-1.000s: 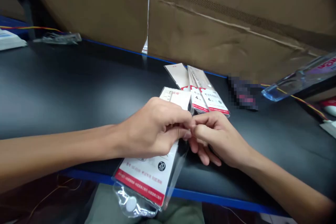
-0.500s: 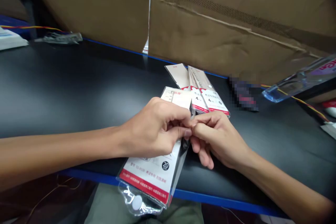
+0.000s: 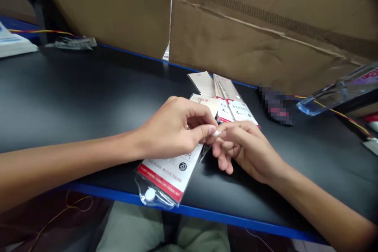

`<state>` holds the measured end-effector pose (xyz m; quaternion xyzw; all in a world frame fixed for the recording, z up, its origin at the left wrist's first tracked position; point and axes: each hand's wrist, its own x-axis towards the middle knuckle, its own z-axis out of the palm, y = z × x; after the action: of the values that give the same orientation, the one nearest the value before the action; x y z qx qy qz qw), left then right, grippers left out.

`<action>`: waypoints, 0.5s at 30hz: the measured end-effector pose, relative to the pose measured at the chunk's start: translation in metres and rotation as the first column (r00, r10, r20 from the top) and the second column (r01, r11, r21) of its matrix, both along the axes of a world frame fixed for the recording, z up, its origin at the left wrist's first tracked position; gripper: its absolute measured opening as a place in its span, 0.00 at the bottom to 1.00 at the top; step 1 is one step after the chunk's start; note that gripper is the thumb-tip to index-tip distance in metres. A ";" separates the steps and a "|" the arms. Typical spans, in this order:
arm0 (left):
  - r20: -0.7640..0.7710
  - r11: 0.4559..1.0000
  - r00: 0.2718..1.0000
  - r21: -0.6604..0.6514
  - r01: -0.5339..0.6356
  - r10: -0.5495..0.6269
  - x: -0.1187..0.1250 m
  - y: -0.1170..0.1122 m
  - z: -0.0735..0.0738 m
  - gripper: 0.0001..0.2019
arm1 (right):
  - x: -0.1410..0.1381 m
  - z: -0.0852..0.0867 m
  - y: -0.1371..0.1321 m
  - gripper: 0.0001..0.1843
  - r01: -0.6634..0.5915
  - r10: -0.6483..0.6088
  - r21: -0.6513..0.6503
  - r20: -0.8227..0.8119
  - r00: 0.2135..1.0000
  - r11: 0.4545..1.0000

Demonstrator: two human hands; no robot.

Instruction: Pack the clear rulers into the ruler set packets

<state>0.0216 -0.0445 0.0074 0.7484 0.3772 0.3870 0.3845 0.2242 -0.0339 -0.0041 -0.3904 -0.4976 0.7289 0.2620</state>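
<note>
My left hand point(image 3: 180, 128) and my right hand point(image 3: 245, 145) meet fingertip to fingertip. Between the left thumb and forefinger a small white piece point(image 3: 217, 133) shows, and the right fingertips also close on it; its kind is too small to tell. Underneath lies a ruler set packet point(image 3: 169, 175), a clear plastic sleeve with a white and red card marked 20 cm. Its flap with a white snap button point(image 3: 150, 194) points toward me at the table's front edge. My left hand covers the packet's middle.
Several similar packets point(image 3: 236, 106) lie fanned out behind my hands. A blurred dark object point(image 3: 276, 106) and a tilted clear bottle point(image 3: 321, 96) are at right. Crumpled clear plastic point(image 3: 73, 43) lies back left. Cardboard point(image 3: 118, 15) walls the black table's point(image 3: 73, 98) far side.
Both hands have risen slightly off the packet, and the white piece now shows between the fingertips. The packet's flap end has shifted away from me, up onto the table edge.
</note>
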 end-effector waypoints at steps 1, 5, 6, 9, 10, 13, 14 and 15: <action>0.008 1.000 1.000 -0.020 0.005 -0.005 -0.001 0.001 0.001 0.05 | 0.000 0.000 0.000 0.10 -0.004 0.004 0.004 -0.004 1.000 1.000; 0.030 0.998 0.999 -0.054 0.022 -0.020 -0.003 0.002 0.002 0.06 | 0.000 -0.001 0.000 0.11 -0.028 0.028 0.013 0.021 0.999 1.000; 0.028 0.998 0.999 -0.053 0.020 -0.019 -0.004 0.002 0.002 0.06 | 0.000 -0.001 0.000 0.10 -0.035 0.034 0.017 0.030 0.999 0.999; 0.006 0.999 1.000 -0.040 0.010 -0.010 -0.006 0.004 -0.001 0.06 | 0.001 -0.002 0.000 0.07 -0.046 0.045 0.030 0.057 0.997 0.998; -0.005 1.000 1.000 -0.030 0.005 -0.005 -0.007 0.005 -0.001 0.06 | 0.001 -0.002 0.000 0.07 -0.050 0.047 0.035 0.065 0.997 0.998; -0.039 1.000 0.999 0.003 -0.010 0.010 -0.011 0.009 -0.002 0.06 | 0.003 -0.001 0.000 0.08 -0.053 0.048 0.059 0.085 0.995 0.997; -0.046 1.000 0.999 0.010 -0.020 0.021 -0.012 0.010 -0.001 0.06 | 0.003 -0.001 0.000 0.08 -0.057 0.051 0.066 0.086 0.995 0.996; -0.051 0.999 0.998 0.013 -0.032 0.032 -0.013 0.011 -0.001 0.06 | 0.003 -0.001 -0.001 0.08 -0.059 0.053 0.074 0.085 0.995 0.995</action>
<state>0.0087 -0.0335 0.0066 0.7544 0.3966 0.3759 0.3636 0.2274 -0.0344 -0.0053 -0.3959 -0.5463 0.6996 0.2352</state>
